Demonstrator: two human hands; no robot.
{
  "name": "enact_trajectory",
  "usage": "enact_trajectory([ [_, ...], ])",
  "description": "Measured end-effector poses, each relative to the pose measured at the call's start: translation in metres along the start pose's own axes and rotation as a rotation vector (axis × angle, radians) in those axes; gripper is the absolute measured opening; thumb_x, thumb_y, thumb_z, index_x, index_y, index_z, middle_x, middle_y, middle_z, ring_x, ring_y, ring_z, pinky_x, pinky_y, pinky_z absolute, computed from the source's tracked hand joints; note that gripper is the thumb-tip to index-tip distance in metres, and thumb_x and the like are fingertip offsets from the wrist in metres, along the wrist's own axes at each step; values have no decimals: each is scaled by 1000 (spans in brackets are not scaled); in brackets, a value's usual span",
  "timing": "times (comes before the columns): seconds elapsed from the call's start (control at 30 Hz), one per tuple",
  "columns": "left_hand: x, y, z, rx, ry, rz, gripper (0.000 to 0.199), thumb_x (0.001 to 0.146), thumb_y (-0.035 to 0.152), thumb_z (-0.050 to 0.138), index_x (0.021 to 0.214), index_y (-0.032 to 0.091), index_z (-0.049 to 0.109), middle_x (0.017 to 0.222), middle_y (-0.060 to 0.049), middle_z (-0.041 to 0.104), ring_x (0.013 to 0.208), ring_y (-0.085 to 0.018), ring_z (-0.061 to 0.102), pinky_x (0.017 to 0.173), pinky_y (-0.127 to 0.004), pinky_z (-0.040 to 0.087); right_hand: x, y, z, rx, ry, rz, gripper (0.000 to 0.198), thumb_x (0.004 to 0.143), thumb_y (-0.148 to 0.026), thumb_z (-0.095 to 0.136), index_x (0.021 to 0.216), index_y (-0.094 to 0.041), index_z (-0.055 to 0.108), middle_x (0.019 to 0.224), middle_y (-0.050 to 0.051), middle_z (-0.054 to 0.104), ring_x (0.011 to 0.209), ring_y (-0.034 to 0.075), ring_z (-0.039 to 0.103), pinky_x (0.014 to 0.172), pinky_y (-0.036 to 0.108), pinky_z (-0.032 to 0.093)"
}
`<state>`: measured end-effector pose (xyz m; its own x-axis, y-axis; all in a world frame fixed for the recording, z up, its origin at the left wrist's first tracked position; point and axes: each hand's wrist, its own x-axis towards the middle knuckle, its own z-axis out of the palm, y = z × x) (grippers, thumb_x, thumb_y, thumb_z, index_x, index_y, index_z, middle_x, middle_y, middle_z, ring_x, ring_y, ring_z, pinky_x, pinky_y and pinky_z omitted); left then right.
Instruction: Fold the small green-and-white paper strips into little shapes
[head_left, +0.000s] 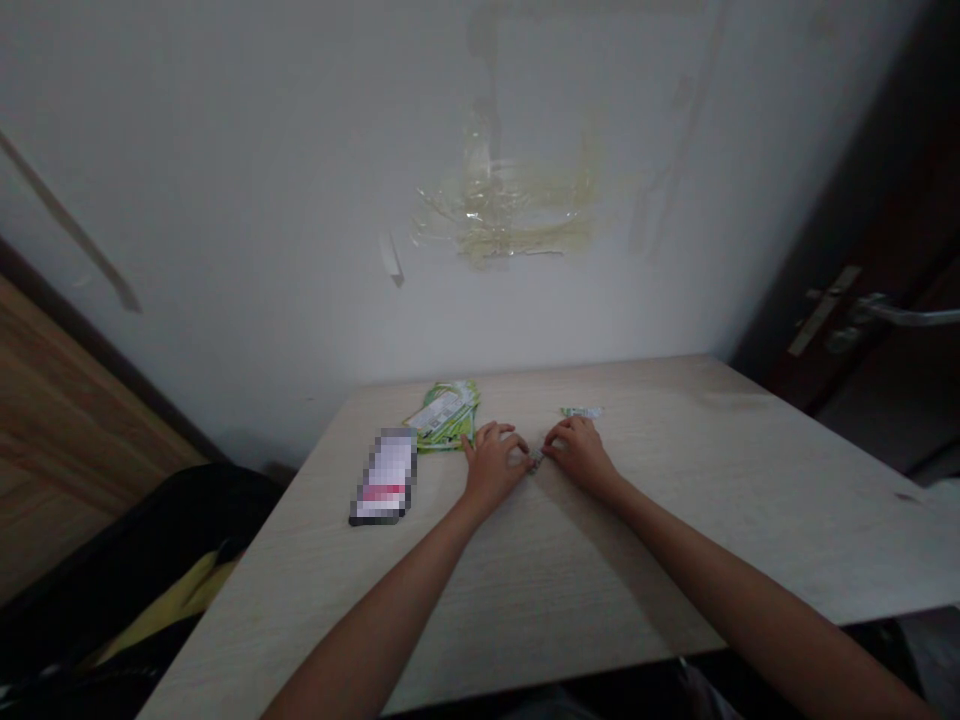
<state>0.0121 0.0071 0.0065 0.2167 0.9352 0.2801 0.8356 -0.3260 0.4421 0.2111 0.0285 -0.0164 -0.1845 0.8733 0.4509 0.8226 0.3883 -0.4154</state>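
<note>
Both hands meet over the middle of the table. My left hand (496, 462) is closed in a pinch at the left end of a small greyish speckled piece (535, 460). At its right end my right hand (583, 452) pinches too, fingers bent. What the piece is, I cannot make out; the fingers cover much of it. A green-and-white printed packet (450, 418) lies flat just beyond my left hand, close to its fingers. Just past my right hand rests a narrow green-and-white strip (581, 411).
A phone (386, 475) with a blurred-out screen lies left of my left hand, touching or near the packet. The pale wooden table (465, 620) runs up to a wall (300, 250) with old tape (517, 215). At right is a dark door with a metal handle (900, 312).
</note>
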Motion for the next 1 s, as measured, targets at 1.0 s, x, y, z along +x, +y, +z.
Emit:
enact_trajectory([
  [1.0,-10,8,6,200,0,61,30,88,54,58,111,41,71,144,-4,51,143,-31,29,114,-69,5,1,-5,0,-34,-61,164,18,82,-41,71,92,-27,75,111,8,60,113,26,47,100,42,33],
])
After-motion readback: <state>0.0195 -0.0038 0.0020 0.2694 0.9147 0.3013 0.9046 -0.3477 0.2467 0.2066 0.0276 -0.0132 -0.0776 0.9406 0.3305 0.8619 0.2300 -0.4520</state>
